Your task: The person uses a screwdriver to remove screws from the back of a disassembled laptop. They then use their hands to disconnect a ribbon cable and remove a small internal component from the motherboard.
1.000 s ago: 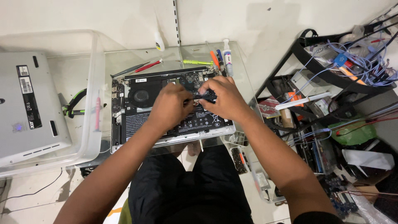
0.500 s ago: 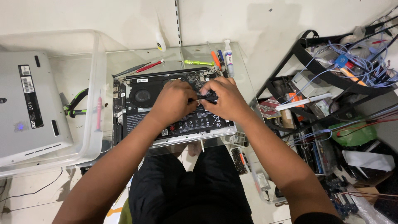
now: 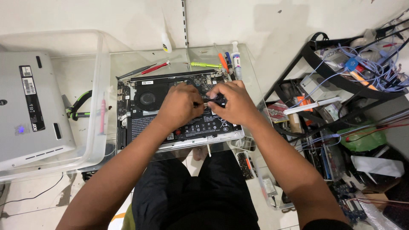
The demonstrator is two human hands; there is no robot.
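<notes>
Left hand (image 3: pixel 181 104) and right hand (image 3: pixel 232 102) meet over opened laptop (image 3: pixel 179 113), fingertips pressed together, pinching small dark part (image 3: pixel 215 101) between them, right above circuit board. Laptop lies bottom up on glass table (image 3: pixel 251 76). Cooling fan (image 3: pixel 147 99) just left of left hand. Screwdrivers (image 3: pixel 204 65) beyond laptop's far edge.

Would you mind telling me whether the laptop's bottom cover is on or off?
Off: the laptop lies underside up with its fan, circuit board and black battery exposed beneath both hands.
</notes>
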